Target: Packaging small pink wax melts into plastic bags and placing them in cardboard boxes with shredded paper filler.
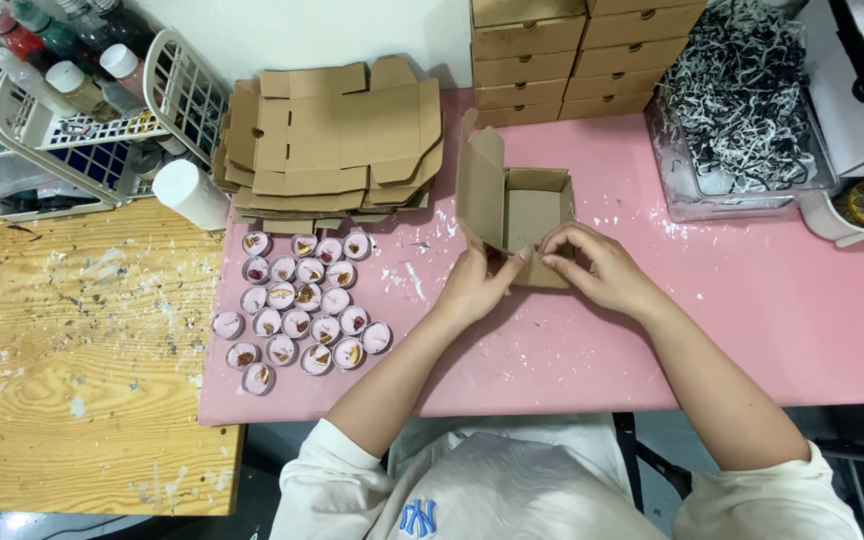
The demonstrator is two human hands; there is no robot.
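A person seated at a pink table (772,320) works on a small brown cardboard box (522,215), seen from above. The box sits just past centre, toward one o'clock, its lid flap standing up on its nine o'clock side. The left hand (477,285) pinches the box's near wall at its seven o'clock corner, fingers curled closed on the cardboard. The right hand (597,268) grips the same near edge from five o'clock, fingertips pressed onto the rim; the near wall itself is mostly hidden behind both hands.

At eleven o'clock lies a stack of flat, unfolded box blanks (337,140). At twelve o'clock, folded boxes (577,55) are piled in two columns, cut off by the top edge. At nine o'clock, a cluster of small round pink candles (302,310) with dried petals sits near the table's edge. A clear tub of black-and-white shredded paper (742,95) stands at two o'clock. A white wire rack of bottles (62,90) occupies ten o'clock, partly out of view, above a paint-flecked wooden table (72,350).
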